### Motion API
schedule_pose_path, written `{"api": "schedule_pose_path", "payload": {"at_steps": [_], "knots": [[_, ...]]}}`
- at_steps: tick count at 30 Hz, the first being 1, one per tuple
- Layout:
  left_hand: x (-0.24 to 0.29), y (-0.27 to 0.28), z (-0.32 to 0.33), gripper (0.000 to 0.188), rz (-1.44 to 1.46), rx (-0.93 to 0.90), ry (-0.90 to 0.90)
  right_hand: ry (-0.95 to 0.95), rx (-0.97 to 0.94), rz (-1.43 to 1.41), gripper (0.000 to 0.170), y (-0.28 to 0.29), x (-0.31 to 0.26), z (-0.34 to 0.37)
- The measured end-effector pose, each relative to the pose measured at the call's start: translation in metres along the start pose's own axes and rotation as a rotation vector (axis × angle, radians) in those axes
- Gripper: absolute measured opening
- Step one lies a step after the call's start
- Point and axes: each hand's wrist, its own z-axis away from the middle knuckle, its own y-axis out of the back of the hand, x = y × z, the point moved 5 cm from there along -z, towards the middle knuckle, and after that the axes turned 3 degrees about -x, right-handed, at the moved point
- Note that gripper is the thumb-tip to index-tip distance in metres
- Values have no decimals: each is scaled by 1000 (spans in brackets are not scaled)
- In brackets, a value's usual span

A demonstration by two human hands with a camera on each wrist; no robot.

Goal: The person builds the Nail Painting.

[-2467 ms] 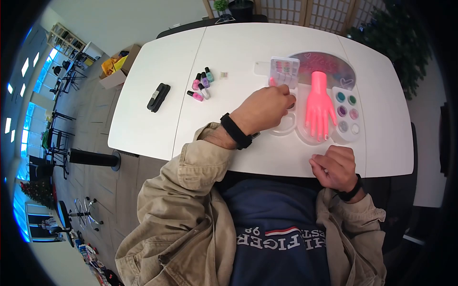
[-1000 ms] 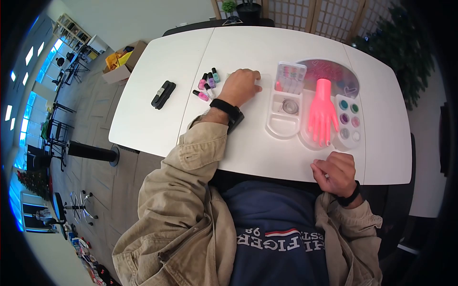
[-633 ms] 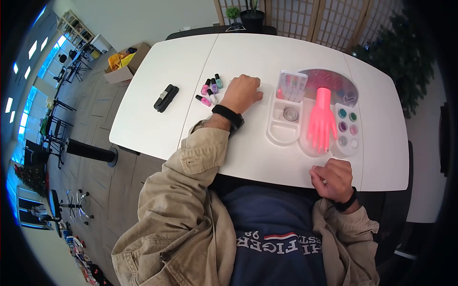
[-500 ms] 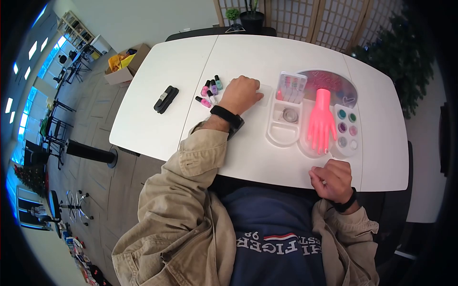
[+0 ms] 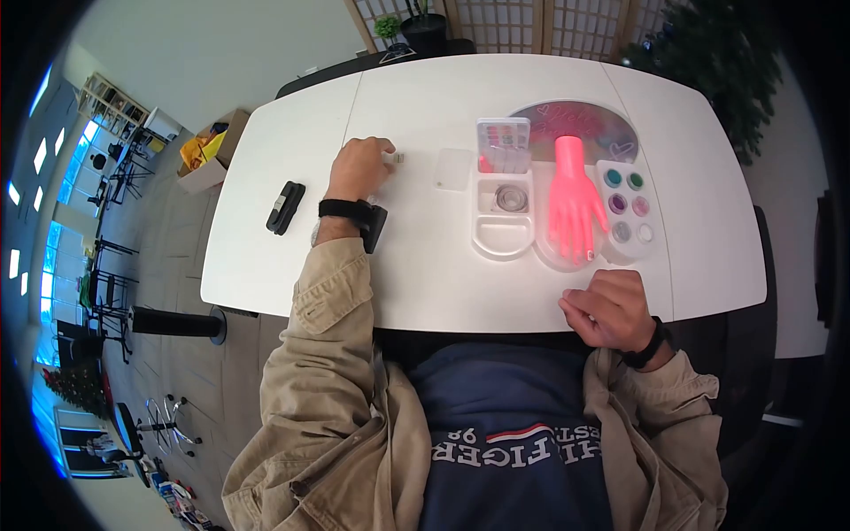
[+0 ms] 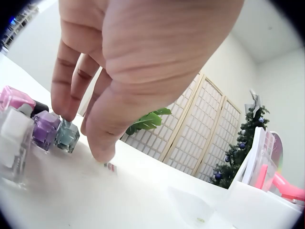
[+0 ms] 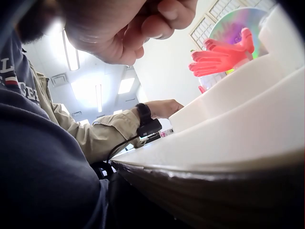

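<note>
My left hand (image 5: 359, 168) reaches down over the nail polish bottles, which it hides in the head view. In the left wrist view its fingers are extended, with fingertips right at the teal bottle (image 6: 67, 136). Beside that stand a purple bottle (image 6: 45, 130), a pink one (image 6: 16, 99) and a clear one (image 6: 14, 148). The thumb comes down apart from them, near a small patterned piece (image 6: 110, 167). My right hand (image 5: 611, 308) rests at the table's front edge, fingers loosely curled around nothing.
A pink model hand (image 5: 575, 199) stands on a white manicure station with a mirror (image 5: 611, 124), a compartment tray (image 5: 503, 234) and a pot holder (image 5: 627, 239). A flat clear piece (image 5: 453, 168) lies left of it. A black case (image 5: 285, 208) lies farther left.
My left hand has gone from the tray leftward across the table, past the flat clear piece, to the nail polish bottles. My right hand has stayed by the table edge. The head view has shifted.
</note>
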Motion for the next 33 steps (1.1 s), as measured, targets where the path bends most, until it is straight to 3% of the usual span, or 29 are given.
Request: {"api": "schedule_pose_path", "payload": {"at_steps": [13, 17, 24, 28, 33], "knots": [[9, -16, -9, 13, -72, 32, -175, 7, 17, 26, 17, 2, 0, 2], [26, 5, 0, 15, -26, 82, -166, 12, 32, 28, 17, 2, 1, 3], [99, 65, 44, 12, 275, 108, -430, 16, 30, 46, 18, -1, 3, 7], [131, 50, 57, 11, 352, 6, -447, 8, 38, 55, 18, -2, 3, 11], [140, 15, 54, 12, 194, -7, -392, 10, 41, 50, 18, 0, 4, 11]]}}
